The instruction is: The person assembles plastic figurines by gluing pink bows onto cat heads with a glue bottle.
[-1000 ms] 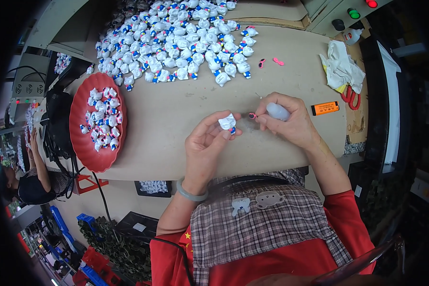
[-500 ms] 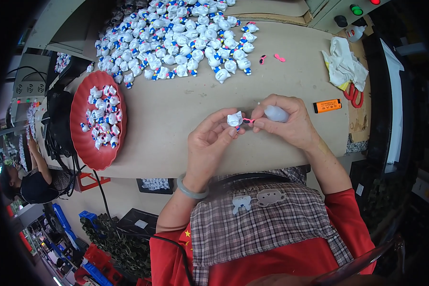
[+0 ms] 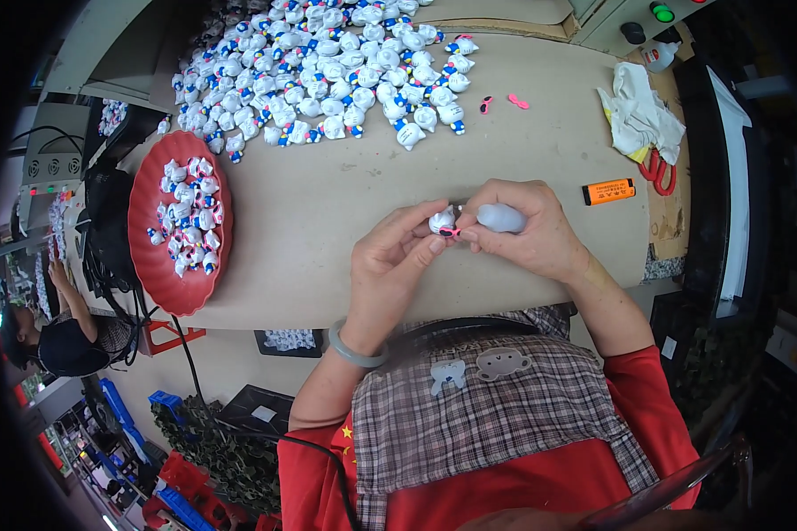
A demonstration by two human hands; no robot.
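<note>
Starting far left: red scalloped tray (image 3: 181,296) loaded with little white-and-blue figurines (image 3: 182,212), then a big pile (image 3: 328,80) of the same along the back of the table (image 3: 301,221). Next, left hand (image 3: 383,265), pinching one white figurine (image 3: 441,219) narrowly between thumb and fingertips, over the table's front part. Looks light and stiff, probably a bit slippery given the shiny finish; best held by the sides of the head, leaving the face free. Pink sunglasses (image 3: 450,233) right up against the head, likely thin and snappable, so maybe pinch by the very end. Then right hand (image 3: 540,237), wrapped around a soft-looking white squeeze bottle (image 3: 502,218), fingertips beside the sunglasses; can't tell if gripping them. Further right: small orange block (image 3: 609,191), then crumpled white cloth (image 3: 642,106).
</note>
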